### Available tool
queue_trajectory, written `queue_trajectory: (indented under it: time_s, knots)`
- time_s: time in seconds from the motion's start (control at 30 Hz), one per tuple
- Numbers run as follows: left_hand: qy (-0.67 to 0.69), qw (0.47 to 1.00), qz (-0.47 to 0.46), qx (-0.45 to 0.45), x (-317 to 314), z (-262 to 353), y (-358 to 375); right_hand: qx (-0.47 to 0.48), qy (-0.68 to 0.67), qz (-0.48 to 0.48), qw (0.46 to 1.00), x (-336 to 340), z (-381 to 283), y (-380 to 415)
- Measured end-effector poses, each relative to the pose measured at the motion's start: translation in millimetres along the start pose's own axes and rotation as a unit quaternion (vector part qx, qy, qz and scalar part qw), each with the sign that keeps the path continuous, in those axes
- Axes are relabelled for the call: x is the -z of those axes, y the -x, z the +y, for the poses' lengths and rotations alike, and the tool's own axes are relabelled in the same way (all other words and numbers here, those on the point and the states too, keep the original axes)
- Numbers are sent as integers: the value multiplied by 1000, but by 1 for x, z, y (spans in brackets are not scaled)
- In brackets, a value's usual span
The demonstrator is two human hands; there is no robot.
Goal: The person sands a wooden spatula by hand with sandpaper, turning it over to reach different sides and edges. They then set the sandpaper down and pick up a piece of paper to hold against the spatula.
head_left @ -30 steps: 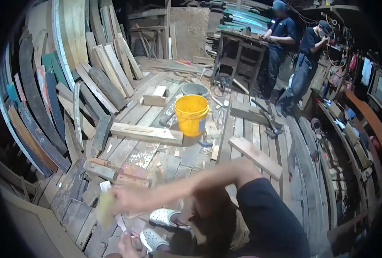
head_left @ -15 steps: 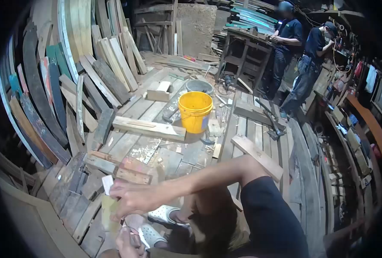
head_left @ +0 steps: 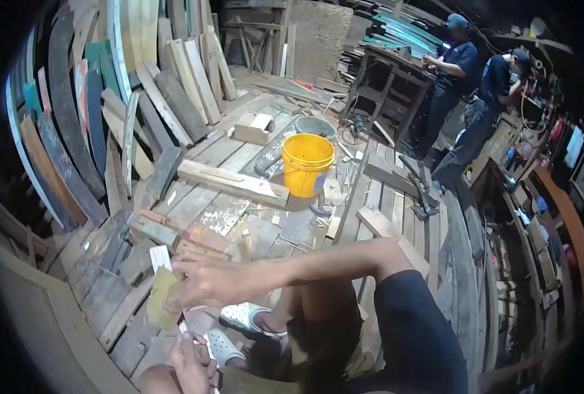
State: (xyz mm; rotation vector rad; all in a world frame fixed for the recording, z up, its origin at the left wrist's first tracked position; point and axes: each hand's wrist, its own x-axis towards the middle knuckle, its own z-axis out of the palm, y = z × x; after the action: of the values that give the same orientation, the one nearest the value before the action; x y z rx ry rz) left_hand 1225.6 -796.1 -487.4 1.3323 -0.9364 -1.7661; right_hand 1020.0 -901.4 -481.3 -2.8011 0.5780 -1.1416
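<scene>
My right hand [head_left: 203, 279] is closed on a yellowish sheet [head_left: 163, 301] that looks like sandpaper, its thumb and fingers pressing it against a pale wooden strip. The strip's white end [head_left: 159, 258] sticks out beyond the sheet. Lower down, my left hand [head_left: 192, 368] is wrapped around the near part of what appears to be the same strip. The middle of the strip is hidden by the sheet and my right fingers. Both hands are beside my white clogs [head_left: 243, 316], low over the plank floor.
A yellow bucket [head_left: 308, 157] stands ahead, with a grey basin [head_left: 315, 127] behind it. A beam [head_left: 233, 184] and a board [head_left: 390, 236] lie nearby. Planks [head_left: 62, 98] lean at left. Two people [head_left: 456, 59] stand by a workbench [head_left: 387, 85] at back right.
My view has shifted slightly. The yellowish sheet has moved up and left with my right hand and shows more of its face. My left hand keeps its hold on the strip.
</scene>
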Motion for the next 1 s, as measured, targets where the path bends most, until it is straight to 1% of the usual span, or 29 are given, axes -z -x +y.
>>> queue_trajectory:
  time_s: [0.03, 0.1, 0.13, 0.17, 0.23, 0.27, 0.3, 0.37, 0.4, 0.43, 0.47, 0.53, 0.6, 0.67, 0.7, 0.73, 0.8, 0.87, 0.93, 0.97, 1.0]
  knots:
    - [-36, 997, 36, -60, -3, -2, -11, -44, 35, -10, 998, 10, 1, -3]
    - [-31, 999, 30, -20, 1, -9, -2, -168, 41, 23, 985, 6, 8, -5]
    - [-25, 999, 28, -8, -3, -3, 2, -221, 49, 37, 973, 5, 11, -10]
    - [-62, 998, -11, -10, 10, -15, -6, -163, 53, 3, 985, 2, 0, -7]
    - [4, 1000, 18, -22, 5, -14, -6, -9, 50, 43, 998, -2, -3, -15]
    - [30, 999, 31, -20, -2, -8, -1, -71, 50, 12, 996, -3, 0, -13]
    - [8, 997, 78, 20, -13, 2, 7, -132, 54, -20, 989, -5, 2, -10]
    - [-1, 999, 1, 35, -18, 9, 12, -163, 73, 21, 984, -5, 3, -7]
    - [-2, 999, -29, 34, -14, 12, 11, -168, 79, 43, 982, -6, 4, -10]
    - [-12, 998, -54, -15, -9, 8, 6, -52, 53, -41, 996, -1, -12, -10]
    - [6, 999, -40, 8, -8, 11, 6, -6, 31, -45, 998, -3, -5, -10]
    - [6, 999, -50, 11, -12, 18, 9, 21, -5, -58, 998, -17, -10, -1]
    - [17, 996, -70, 47, -11, 15, 8, 14, -17, -88, 996, -14, -25, 2]
    - [25, 996, -89, -17, -7, 6, 5, 32, -7, -115, 993, -2, -20, -10]
    - [34, 995, -94, -23, -4, 5, 5, 36, 1, -130, 991, 4, -15, -14]
    - [39, 995, -85, -16, -1, 4, 3, -47, -8, -125, 991, 11, -3, -20]
    - [49, 995, -84, -5, -2, 4, 3, -218, -6, -121, 968, 25, 19, -38]
    - [12, 996, -77, -52, -2, 3, -2, -123, 70, -83, 987, 9, 22, -19]
    - [3, 994, -74, -84, 0, -4, -4, -105, 45, -132, 985, 10, 0, -20]
    - [4, 995, -79, -56, 1, -1, -3, -98, 32, -156, 982, 11, -11, -20]
    - [8, 995, -84, -60, 1, -5, -2, -132, -5, -164, 978, 10, 1, -30]
